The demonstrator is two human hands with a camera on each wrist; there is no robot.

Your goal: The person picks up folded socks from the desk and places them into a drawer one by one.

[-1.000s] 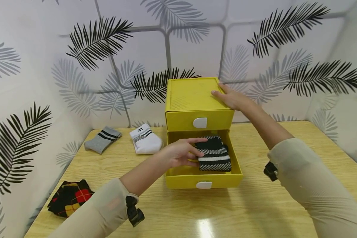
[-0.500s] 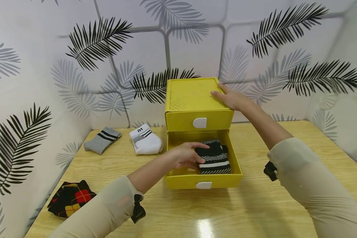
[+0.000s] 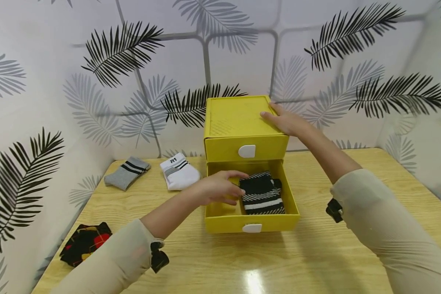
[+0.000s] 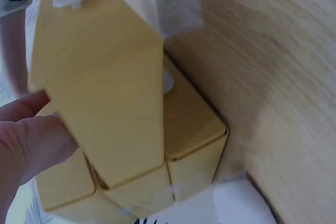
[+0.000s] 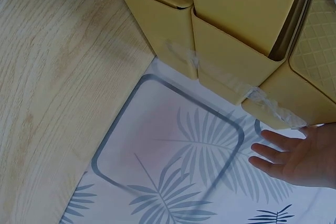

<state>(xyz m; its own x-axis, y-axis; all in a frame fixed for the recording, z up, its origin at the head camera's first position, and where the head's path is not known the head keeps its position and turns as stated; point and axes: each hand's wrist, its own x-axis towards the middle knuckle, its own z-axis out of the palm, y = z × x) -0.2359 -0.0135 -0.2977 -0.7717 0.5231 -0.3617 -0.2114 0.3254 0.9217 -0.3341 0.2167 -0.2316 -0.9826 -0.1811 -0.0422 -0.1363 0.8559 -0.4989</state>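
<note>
A yellow drawer box stands against the wall with its lower visible drawer pulled out. Folded black-and-white striped socks lie on the right side of that drawer. Over the drawer's left part is my left hand, its fingers spread and extended beside the socks, holding nothing. In the left wrist view, the pulled-out drawer blocks sight of most of that hand's fingers. My right hand rests on the box's top right edge. In the right wrist view, its fingers look straight against the box's side.
Grey socks and white socks lie left of the box. Nearer on the left are argyle socks, partly covered by the left sleeve. Leaf-patterned wall covering closes off the back of the wooden table.
My left hand reached deeper against the striped socks, then drew back to the left, off them. The socks sit slightly lower in the drawer. My right hand stays put.
</note>
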